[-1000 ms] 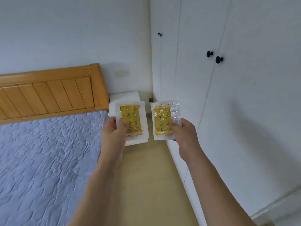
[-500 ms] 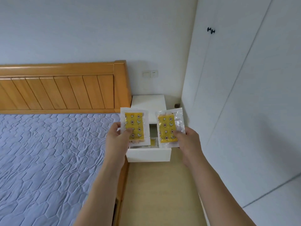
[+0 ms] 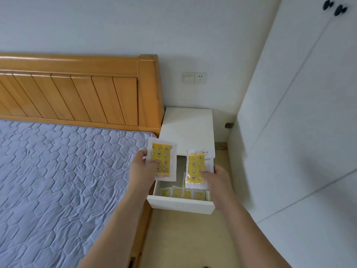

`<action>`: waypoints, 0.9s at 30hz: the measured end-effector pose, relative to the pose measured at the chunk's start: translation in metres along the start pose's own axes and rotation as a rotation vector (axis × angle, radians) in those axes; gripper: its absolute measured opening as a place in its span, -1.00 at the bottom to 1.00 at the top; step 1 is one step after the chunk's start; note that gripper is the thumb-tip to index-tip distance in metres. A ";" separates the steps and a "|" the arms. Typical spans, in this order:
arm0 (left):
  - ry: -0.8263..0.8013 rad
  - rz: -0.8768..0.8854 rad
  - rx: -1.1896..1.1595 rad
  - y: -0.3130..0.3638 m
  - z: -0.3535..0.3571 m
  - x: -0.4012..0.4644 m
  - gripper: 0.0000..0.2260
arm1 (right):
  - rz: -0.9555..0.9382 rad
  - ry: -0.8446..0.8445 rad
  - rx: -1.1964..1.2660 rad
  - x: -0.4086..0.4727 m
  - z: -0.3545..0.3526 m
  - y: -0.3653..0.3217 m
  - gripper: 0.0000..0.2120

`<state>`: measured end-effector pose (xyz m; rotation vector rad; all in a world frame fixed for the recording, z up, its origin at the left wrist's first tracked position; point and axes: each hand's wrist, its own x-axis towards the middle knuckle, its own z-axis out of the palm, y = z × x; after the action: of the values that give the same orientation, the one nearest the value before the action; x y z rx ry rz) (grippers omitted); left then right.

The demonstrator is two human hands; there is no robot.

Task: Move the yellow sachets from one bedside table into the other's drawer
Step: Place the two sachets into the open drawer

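Sachets, yellow, printed, in clear wrappers: two in hand, several more lying in the open drawer [image 3: 181, 205].

Left sachet [image 3: 161, 161]: held upright, print facing the camera, above the drawer's left edge and overlapping the bed's corner. Left hand [image 3: 144, 171] pinches it along its left and lower side, thumb across the front, fingers curled behind. Forearm rises from the lower centre of the view, over the mattress [image 3: 58, 180] edge.

Right sachet [image 3: 196, 169]: held upright, slightly lower than the left one, directly above the drawer opening, its lower edge close over the stored ones; whether it touches them cannot be told. Right hand [image 3: 217, 178] grips its lower right corner, thumb on the front, remaining fingers hidden behind the wrapper. Forearm enters from the lower right.

Stored sachets [image 3: 185, 194]: a row of about four against the drawer's front wall, partly overlapping.

Bedside table [image 3: 188, 128]: white, between the wooden headboard [image 3: 77, 93] and the white wardrobe [image 3: 299, 113]; its drawer pulled fully out toward the camera.

Change from half a second earlier: both hands have come down and forward, the sachets now over the drawer rather than in front of the table top. The right one has dropped further than the left. The view has tilted down and nearer, so the drawer's contents show plainly. Both pinches unchanged.
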<state>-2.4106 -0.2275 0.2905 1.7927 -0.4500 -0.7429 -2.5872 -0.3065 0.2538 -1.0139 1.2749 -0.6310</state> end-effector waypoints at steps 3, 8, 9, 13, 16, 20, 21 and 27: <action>-0.040 -0.025 0.162 -0.035 0.038 0.066 -0.65 | 0.097 0.012 -0.050 0.077 0.017 0.025 -0.77; -0.155 -0.061 0.308 -0.157 0.111 0.192 -0.38 | 0.191 0.064 -0.110 0.237 0.061 0.123 -0.75; -0.156 -0.085 0.351 -0.187 0.124 0.214 -0.38 | 0.212 0.081 -0.125 0.266 0.069 0.149 -0.73; -0.149 -0.172 0.472 -0.303 0.158 0.296 -0.47 | 0.280 0.082 -0.191 0.370 0.096 0.250 -0.69; -0.168 -0.232 0.601 -0.369 0.176 0.340 -0.58 | 0.320 0.081 -0.230 0.426 0.106 0.312 -0.64; -0.151 -0.283 0.573 -0.429 0.191 0.379 -0.66 | 0.316 0.073 -0.333 0.471 0.117 0.359 -0.55; -0.130 -0.308 0.527 -0.441 0.195 0.388 -0.68 | 0.306 0.071 -0.375 0.479 0.121 0.367 -0.55; -0.054 -0.404 0.383 -0.494 0.208 0.413 -0.70 | 0.283 -0.010 -0.499 0.497 0.138 0.391 -0.49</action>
<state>-2.2757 -0.4664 -0.3283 2.2644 -0.2780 -1.0388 -2.4002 -0.5188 -0.3287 -1.2032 1.5725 -0.0858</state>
